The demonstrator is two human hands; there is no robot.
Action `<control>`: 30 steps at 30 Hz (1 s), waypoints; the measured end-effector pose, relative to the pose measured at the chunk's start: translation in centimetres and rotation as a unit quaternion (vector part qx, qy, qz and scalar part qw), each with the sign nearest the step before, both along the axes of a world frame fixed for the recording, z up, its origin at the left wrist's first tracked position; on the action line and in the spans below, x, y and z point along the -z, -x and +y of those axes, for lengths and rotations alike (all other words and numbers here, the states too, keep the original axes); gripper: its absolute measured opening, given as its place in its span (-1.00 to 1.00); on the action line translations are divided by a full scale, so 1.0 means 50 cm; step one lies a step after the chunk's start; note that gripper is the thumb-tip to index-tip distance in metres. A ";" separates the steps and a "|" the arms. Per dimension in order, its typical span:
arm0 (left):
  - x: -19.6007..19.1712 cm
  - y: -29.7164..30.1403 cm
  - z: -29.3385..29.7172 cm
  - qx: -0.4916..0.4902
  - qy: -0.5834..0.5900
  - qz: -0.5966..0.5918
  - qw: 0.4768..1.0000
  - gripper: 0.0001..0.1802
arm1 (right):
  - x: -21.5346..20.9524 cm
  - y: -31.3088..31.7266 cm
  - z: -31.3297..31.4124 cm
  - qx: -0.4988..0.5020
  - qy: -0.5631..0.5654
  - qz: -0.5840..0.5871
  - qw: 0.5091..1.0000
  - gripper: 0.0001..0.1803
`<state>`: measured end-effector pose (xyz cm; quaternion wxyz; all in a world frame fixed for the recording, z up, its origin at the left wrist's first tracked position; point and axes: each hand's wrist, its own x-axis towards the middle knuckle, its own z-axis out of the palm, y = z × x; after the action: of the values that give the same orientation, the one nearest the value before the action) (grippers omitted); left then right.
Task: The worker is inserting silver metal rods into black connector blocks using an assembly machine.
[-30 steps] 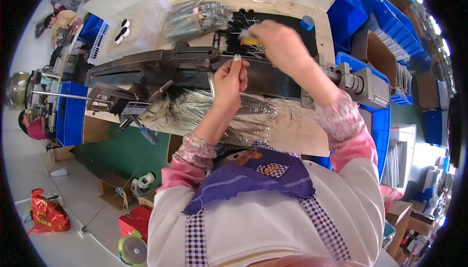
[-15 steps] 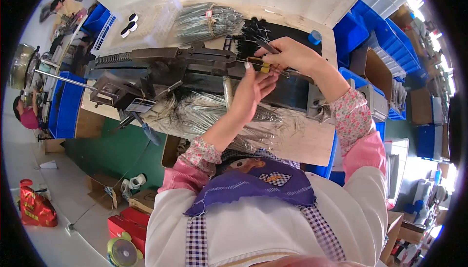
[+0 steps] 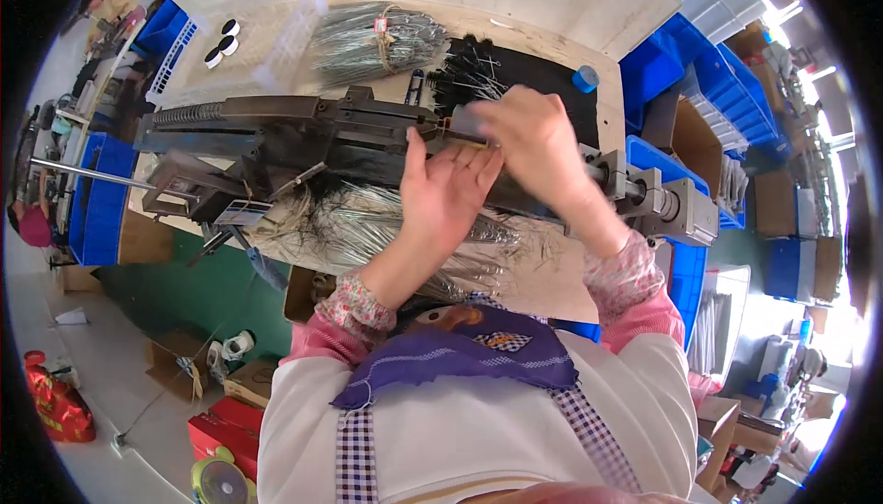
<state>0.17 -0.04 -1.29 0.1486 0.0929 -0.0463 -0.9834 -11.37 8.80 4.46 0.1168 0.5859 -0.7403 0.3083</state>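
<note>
My left hand is palm up, its thumb apart and its fingers stretched out beside the jaw end of a long dark metal machine. A narrow yellow piece shows at its fingertips; whether it rests on them I cannot tell. Curled and partly smeared by motion, my right hand is just right of the jaw end. A blurred greyish thing sticks out at its fingers, too smeared to name. Black-bristled wire brushes lie behind the hands. Thin silvery wires are spread in front of the machine.
A tied bundle of silvery wires lies at the back, beside a translucent plastic basket. A blue tape roll sits at the back right. A metal shaft mount projects at the right. Blue bins stand beyond the table.
The pliers-like tool seen in my right hand no longer shows clearly. My right hand has turned over, its fingers curled downward. My left hand has opened out, palm up. The whole view has shifted slightly.
</note>
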 end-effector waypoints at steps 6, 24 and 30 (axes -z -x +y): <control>-0.009 -0.026 -0.006 -0.029 0.052 -0.014 0.998 -0.26 | 0.016 0.041 -0.019 -0.025 -0.040 -0.111 0.993 -0.87; -0.029 -0.022 -0.012 -0.036 0.120 -0.012 0.992 -0.23 | -0.035 -0.010 0.025 0.054 -0.001 0.050 0.997 -0.78; -0.068 -0.028 -0.009 -0.065 0.071 -0.183 0.978 -0.30 | -0.007 -0.052 0.011 0.045 -0.128 0.115 0.984 -0.86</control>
<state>1.58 -0.50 2.10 0.2075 0.2635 -0.1365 -0.9322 -8.77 9.37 4.80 0.1388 0.5941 -0.7807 0.1355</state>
